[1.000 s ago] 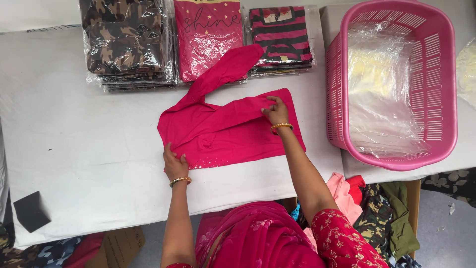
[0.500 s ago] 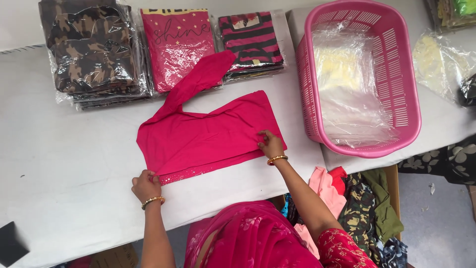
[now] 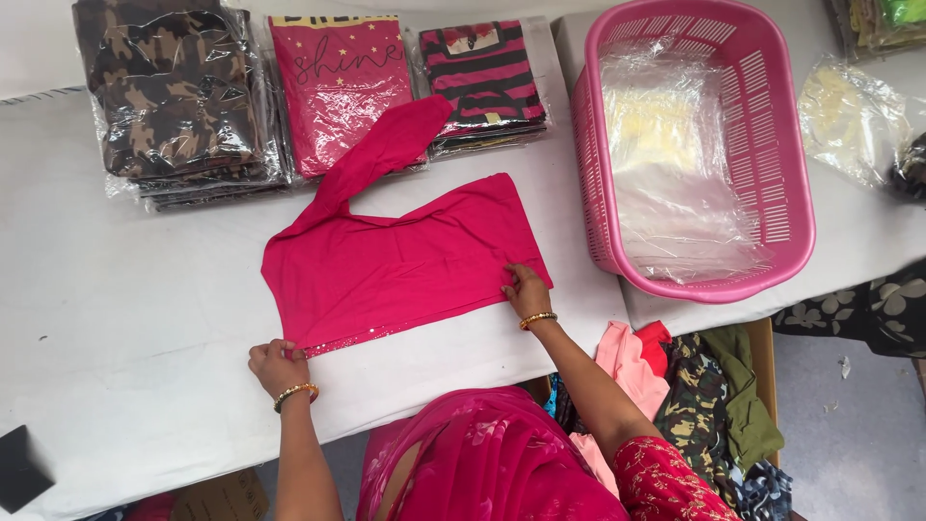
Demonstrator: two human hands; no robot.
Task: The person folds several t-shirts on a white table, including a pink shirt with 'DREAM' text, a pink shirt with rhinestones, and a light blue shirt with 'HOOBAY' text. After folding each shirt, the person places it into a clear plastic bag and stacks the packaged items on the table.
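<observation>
On the white table (image 3: 116, 318), a pink garment (image 3: 395, 265) lies folded flat in front of the person, one sleeve (image 3: 381, 154) stretched up and away toward the packed stacks. Its near edge carries a thin sparkly trim. The left hand (image 3: 277, 365) sits at the garment's near left corner, fingers (image 3: 289, 352) curled and pinching the hem there. The right hand (image 3: 528, 292) rests on the near right corner, fingers (image 3: 511, 280) spread narrow and pressed flat on the cloth, holding it down rather than gripping it. Both wrists wear gold bangles.

Along the far edge of the table stand three stacks of bagged clothes: a camouflage stack (image 3: 174, 96), a pink stack (image 3: 338, 82) and a striped stack (image 3: 482, 77); the sleeve tip lies over the gap between the last two. To the right, a pink basket (image 3: 791, 203) holds clear plastic bags (image 3: 675, 174). More loose clothes (image 3: 704, 396) are piled below the table edge beside the person.
</observation>
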